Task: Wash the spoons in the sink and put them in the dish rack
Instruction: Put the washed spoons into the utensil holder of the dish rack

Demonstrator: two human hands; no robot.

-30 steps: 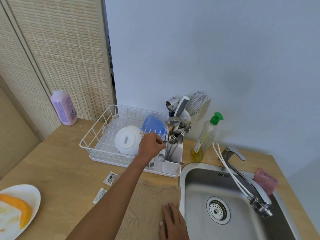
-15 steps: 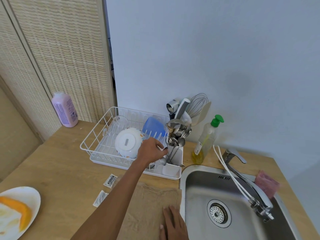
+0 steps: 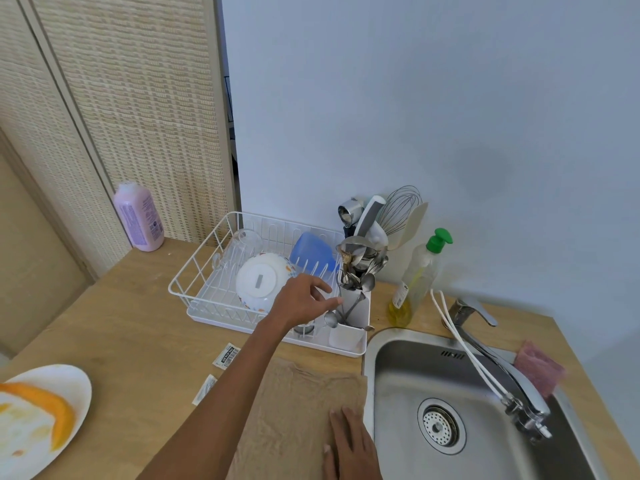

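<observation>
Had the right hand flat on the brown cloth at the near edge of the table, just left of the sink, fingers straight, nothing held. Had the left hand stretched farther in, to the right end of the dish rack; fingers spread and slack, tips just touching the white cutlery holder, gripping nothing as far as could be seen.

Found the spoons standing in that holder, handles down, bowls up, packed among other cutlery; saw one more lower at the holder's left side, bowl down. Looked plain polished steel, thin-handled, with small oval bowls bright with reflections.

Judged them light, stiff and hard to damage, but slippery if wet, and prone to snag on neighbours in so crowded a holder. Judged the best hold a pinch on the handle close below the bowl, drawn straight up, one at a time.

Noted a soap bottle just right of the rack, by the far wall.
</observation>
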